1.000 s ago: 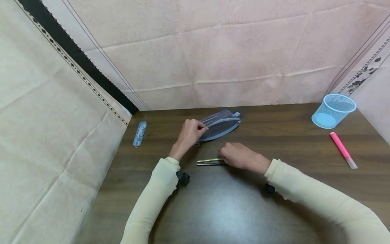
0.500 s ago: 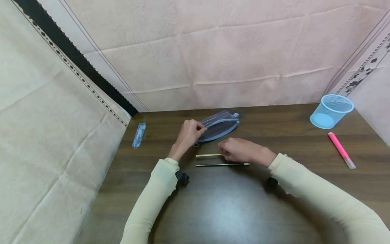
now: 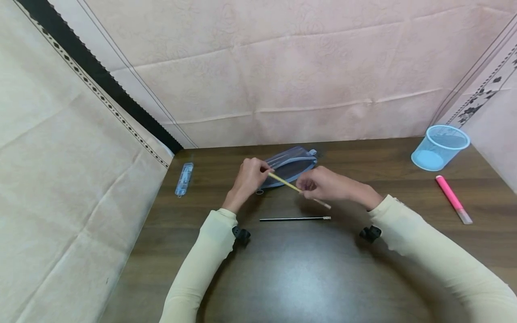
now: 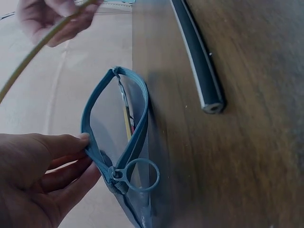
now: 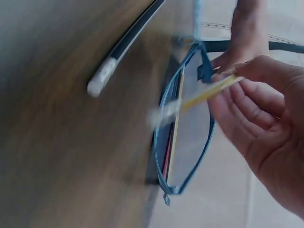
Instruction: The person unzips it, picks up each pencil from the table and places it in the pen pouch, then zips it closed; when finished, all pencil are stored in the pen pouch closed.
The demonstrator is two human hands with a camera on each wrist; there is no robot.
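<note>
Unzipped pouch (image 4: 145, 102), thin sticks (image 4: 127, 124) inside; left fingers (image 4: 71, 143) pinch its rim (image 4: 86, 114); right fingers (image 5: 266, 69) pinch yellow pencil (image 5: 204, 96).

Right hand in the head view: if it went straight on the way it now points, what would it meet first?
The right hand would likely meet the blue-edged pouch first, with the left hand just beyond; relative height is hard to judge.
</note>
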